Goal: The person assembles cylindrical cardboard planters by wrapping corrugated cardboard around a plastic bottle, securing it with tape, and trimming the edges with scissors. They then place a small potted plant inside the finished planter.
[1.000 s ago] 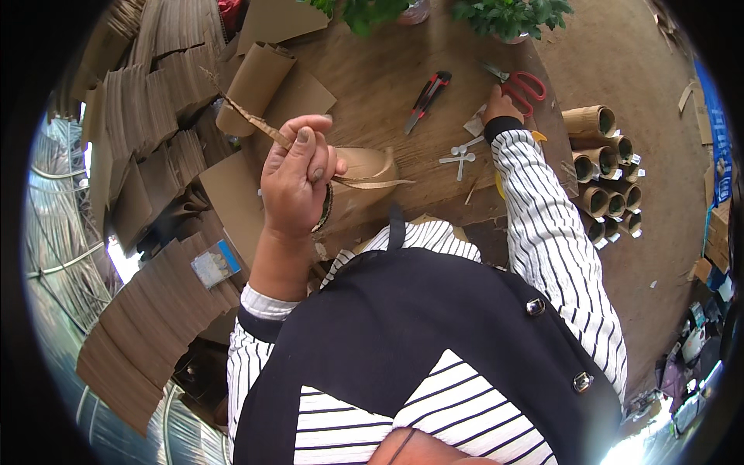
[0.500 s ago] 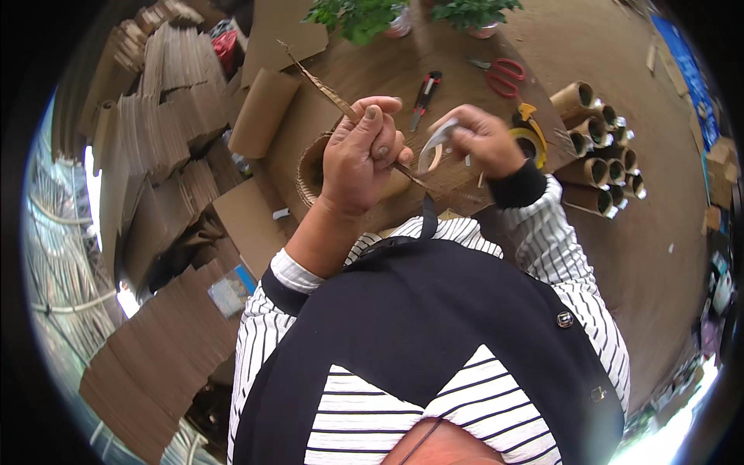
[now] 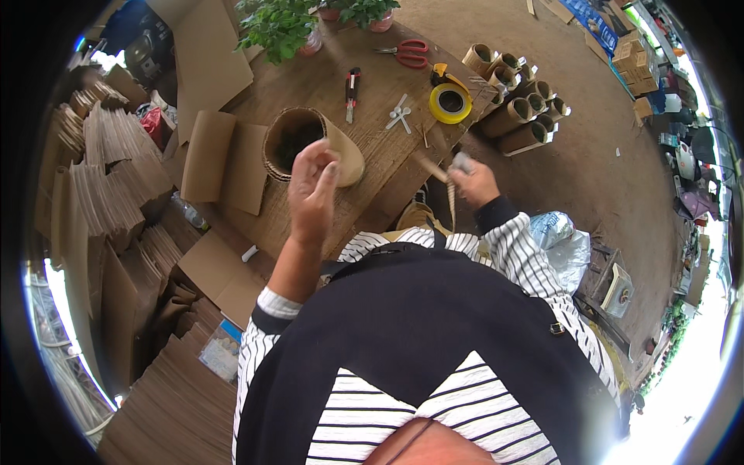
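My left hand (image 3: 311,198) is raised in front of a cardboard-wrapped cylinder (image 3: 346,159) on the table. Its fingers are loosely bent and apart, and nothing shows in them. Dark green stuff is visible inside the cylinder's corrugated rim. Past the table's near right edge, my right hand (image 3: 476,186) is closed on a thin brown cardboard strip (image 3: 452,203) that hangs down from it. Motion smears the strip's upper end. A small whitish-grey thing (image 3: 463,162) also shows at these fingers; its kind is unclear.
On the wooden table (image 3: 380,172) lie a utility knife (image 3: 353,93), red-handled scissors (image 3: 404,53), white strips (image 3: 399,115) and a yellow tape roll (image 3: 450,103). Potted plants (image 3: 283,29) stand at the back. Cardboard tubes (image 3: 511,116) cluster at right; cardboard stacks (image 3: 128,143) fill the left.
The brown strip has passed from my left hand to my right, which has moved down past the table edge. My left hand has loosened. The view has shifted, showing more floor at right.
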Demonstrator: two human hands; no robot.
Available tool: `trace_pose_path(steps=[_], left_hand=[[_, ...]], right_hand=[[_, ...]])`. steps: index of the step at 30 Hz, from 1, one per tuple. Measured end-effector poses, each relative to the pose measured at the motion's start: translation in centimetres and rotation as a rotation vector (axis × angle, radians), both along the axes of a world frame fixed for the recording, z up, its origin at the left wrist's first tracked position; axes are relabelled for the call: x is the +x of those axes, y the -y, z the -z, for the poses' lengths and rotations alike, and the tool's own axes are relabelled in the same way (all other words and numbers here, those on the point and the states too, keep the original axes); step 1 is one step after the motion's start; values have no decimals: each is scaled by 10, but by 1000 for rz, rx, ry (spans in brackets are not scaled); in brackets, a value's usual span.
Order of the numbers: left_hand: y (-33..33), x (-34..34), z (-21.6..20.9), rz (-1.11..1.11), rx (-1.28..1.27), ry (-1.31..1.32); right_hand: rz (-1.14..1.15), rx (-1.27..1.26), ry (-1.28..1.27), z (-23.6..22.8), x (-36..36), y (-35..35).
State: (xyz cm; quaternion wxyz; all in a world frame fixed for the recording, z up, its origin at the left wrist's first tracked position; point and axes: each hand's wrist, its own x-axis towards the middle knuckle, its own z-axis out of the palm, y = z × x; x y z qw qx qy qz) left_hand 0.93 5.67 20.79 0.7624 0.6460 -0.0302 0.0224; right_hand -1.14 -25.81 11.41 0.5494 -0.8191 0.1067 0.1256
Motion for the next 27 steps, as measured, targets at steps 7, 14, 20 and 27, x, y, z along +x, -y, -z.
trace_pose_path(steps=[7,14,20,27], left_hand=[[-56,-91,30,1,266,-322],[-49,-202,73,-123,145,-732],[-21,-211,81,-79,138,-770],[9,-173,70,65,321,-680]], right_hand=[[-68,-641,-83,85,80,16],[-89,-694,-320,137,142,-41],[-106,-756,-2,180,136,-41],[-281,-826,15,184,144,-26]])
